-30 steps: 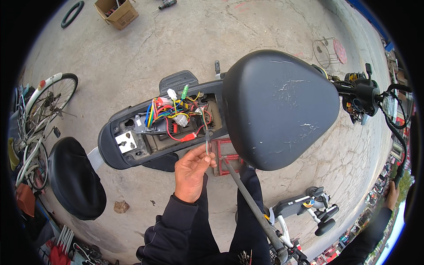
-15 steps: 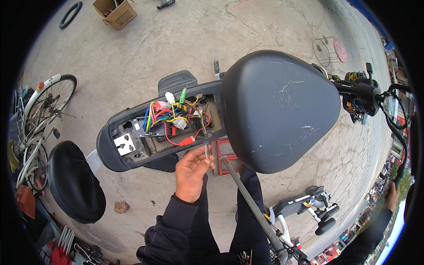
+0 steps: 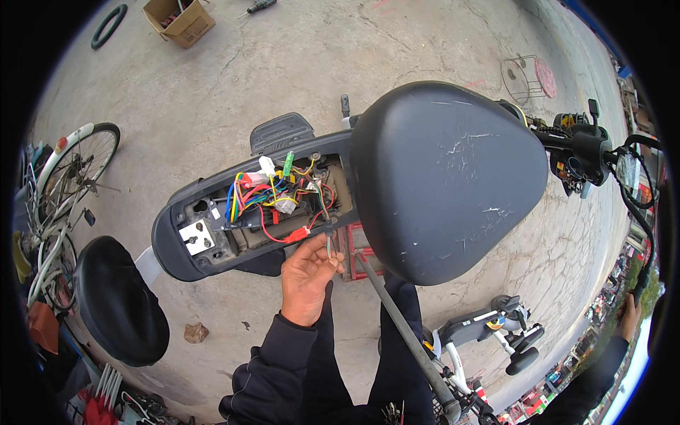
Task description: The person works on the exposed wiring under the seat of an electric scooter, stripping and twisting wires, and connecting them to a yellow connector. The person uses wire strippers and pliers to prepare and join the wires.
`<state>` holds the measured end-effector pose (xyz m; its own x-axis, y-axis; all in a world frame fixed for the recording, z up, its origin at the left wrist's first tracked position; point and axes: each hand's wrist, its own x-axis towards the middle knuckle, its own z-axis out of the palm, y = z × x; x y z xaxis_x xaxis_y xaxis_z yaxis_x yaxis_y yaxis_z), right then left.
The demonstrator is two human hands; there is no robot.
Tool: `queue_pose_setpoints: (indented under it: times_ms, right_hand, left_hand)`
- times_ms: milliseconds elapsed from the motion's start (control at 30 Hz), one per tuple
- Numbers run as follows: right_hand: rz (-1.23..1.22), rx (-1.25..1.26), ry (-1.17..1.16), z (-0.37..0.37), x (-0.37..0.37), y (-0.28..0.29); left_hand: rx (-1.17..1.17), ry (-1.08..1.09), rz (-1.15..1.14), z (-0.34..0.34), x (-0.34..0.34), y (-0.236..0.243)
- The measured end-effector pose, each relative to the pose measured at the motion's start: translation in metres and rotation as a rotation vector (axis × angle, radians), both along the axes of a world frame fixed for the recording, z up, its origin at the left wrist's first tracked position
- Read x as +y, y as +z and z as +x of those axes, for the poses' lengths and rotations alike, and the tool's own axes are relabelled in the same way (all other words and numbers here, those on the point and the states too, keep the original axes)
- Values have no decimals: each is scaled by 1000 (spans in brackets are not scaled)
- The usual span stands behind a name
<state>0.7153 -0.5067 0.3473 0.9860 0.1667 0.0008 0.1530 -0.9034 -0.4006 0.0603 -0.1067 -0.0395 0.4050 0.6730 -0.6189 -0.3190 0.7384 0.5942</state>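
Observation:
My left hand [image 3: 306, 280] pinches thin wires [image 3: 329, 248] just below an open black scooter compartment [image 3: 180, 262]. Inside sit several coloured wires with white, green and red connectors [image 3: 301, 234], a grey module and a white plate [image 3: 195, 237]. The large black scuffed seat [image 3: 450, 191] covers the compartment's right part. At the far right my right hand [image 3: 627, 319] is closed on a black handlebar grip [image 3: 634, 287], partly hidden at the rim. A grey metal bar [image 3: 407, 340] runs from below the seat toward me, beside red metalwork.
A loose black saddle [image 3: 120, 297] and a white bicycle [image 3: 74, 163] stand at left. Behind are a cardboard box [image 3: 188, 28], tyre [image 3: 108, 25], drill [image 3: 258, 7] and round wire stand [image 3: 524, 78]. A small white scooter [image 3: 474, 329] stands lower right; a stone [image 3: 195, 333] lies below.
The scooter's rear end and seat have shifted slightly down in the view, the rear also a little left. Both hands keep their holds.

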Motion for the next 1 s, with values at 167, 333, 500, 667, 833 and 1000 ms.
queue_pose_setpoints:
  times_ms: [167, 333, 500, 667, 833, 1000]
  right_hand:
    - [-31, -28, -2, 1, -4, 2]
    - [-10, -5, 19, 2, -6, 2]
    - [-8, -2, 10, 6, -10, 3]
    - [-15, -13, 3, 11, -17, 4]
    - [-14, -8, 0, 11, -17, 5]
    - [-27, -18, -12, 7, -12, 4]
  left_hand:
    - [10, -13, -5, 1, 3, 2]
    - [-13, -17, 10, 3, 5, 3]
    - [-26, -29, 8, 3, 6, 2]
    - [-6, -41, 9, 3, 7, 2]
    - [-24, -36, 15, 3, 8, 2]
    - [-20, -33, 18, 2, 9, 2]
